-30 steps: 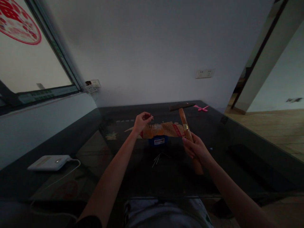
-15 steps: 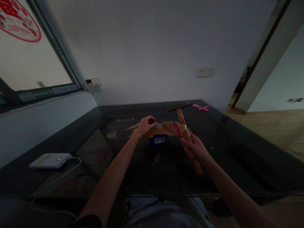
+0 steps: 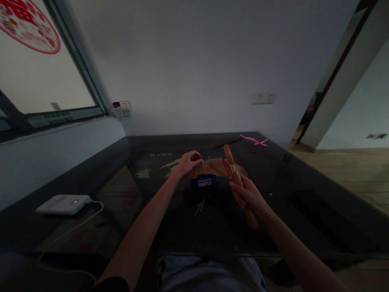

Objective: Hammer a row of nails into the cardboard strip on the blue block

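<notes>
1 worktop (image 3: 182, 235), black, glossy. 1 patterned package (image 3: 214, 165), brown with red band, lying across the top of a blue box (image 3: 204, 181), mid-worktop. 1 hammer (image 3: 236, 176), dark head, wooden handle, tilted, in front of the package's right end. 1 white device (image 3: 63, 204), with cable, at left. 2 hands: right hand (image 3: 249, 194) wrapped around the hammer's handle; left hand (image 3: 189, 163) at the package's left part, fingers pinched together, any held item too hidden to tell. 1 pink ribbon (image 3: 259, 142), rear right. At least 2 thin pale rods (image 3: 200, 205), loose, in front of the box.
</notes>
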A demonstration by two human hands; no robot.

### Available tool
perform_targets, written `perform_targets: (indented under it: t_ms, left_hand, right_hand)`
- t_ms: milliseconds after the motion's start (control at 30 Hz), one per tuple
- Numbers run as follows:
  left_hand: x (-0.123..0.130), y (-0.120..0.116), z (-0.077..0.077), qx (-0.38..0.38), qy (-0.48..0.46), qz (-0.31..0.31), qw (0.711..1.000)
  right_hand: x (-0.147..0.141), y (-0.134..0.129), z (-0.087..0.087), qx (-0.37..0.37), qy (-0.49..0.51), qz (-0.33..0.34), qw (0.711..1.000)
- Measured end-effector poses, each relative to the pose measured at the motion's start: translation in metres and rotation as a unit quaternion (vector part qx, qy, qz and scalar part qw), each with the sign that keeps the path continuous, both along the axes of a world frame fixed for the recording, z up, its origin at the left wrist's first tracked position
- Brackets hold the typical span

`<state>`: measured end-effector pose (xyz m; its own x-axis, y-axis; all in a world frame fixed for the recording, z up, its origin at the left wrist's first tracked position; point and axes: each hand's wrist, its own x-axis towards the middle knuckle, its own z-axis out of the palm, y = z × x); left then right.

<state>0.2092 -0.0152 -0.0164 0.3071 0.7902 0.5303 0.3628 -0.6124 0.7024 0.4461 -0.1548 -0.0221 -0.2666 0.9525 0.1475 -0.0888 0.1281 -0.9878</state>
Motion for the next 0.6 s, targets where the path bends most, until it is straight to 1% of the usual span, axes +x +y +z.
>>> perform_targets:
  t_ms: [100,367,533,600]
  left_hand:
    - [-0.001,0.0,0.0,-0.001,0.001,0.001,1.0]
    - [0.0,-0.004,0.002,0.0,-0.01,0.009,1.0]
    - [-0.001,-0.005,0.002,0.005,0.023,0.004,1.0]
    - [-0.001,-0.005,0.003,0.006,0.03,0.008,1.0]
  right_hand:
    - [0.001,0.003,0.005,0.003,-0.035,-0.003,0.999]
    - [0.006,0.015,0.042,0.037,-0.179,0.029,0.983]
    - [0.006,0.023,0.058,0.058,-0.252,0.034,0.965]
    - [0.007,0.025,0.064,0.061,-0.266,0.037,0.961]
